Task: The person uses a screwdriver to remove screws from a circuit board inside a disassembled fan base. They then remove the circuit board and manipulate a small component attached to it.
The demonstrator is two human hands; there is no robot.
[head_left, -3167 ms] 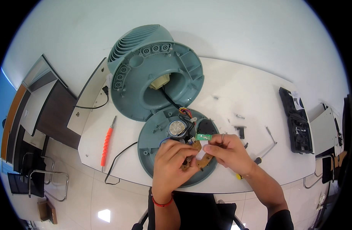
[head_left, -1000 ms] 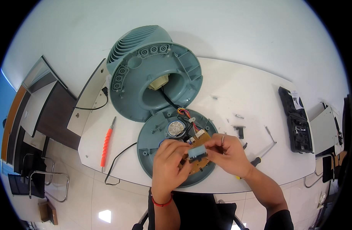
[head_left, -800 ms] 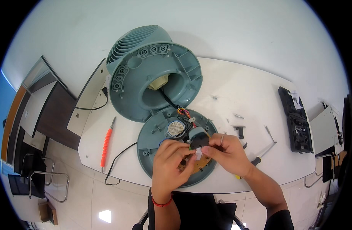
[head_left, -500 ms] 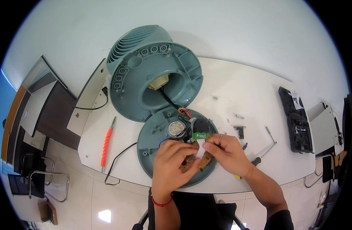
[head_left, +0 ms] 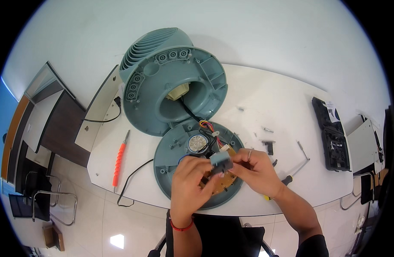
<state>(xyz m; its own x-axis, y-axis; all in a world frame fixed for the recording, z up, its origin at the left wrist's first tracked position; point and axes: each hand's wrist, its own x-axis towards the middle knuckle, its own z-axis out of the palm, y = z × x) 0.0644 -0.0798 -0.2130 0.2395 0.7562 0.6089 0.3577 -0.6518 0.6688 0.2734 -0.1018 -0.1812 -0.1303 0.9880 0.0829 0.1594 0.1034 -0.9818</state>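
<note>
My left hand is closed, its fingertips and thumb at the left side of a small grey-and-black block-shaped part. My right hand pinches the same part from the right, with thumb and finger closed at its lower edge. The part is tilted above a brown circuit board, which is partly covered by my fingers. Beneath lies a round grey-green fan base. A round silver motor sits in it, beside coloured wires.
The upturned fan body leans behind the base, joined by a black cable. An orange-handled screwdriver lies left. To the right are a black-and-yellow screwdriver, a small black part, loose screws and an open black tool case.
The small part has come down toward me and turned over between my hands. Its green board and white ribbon cable no longer show; its grey casing does.
</note>
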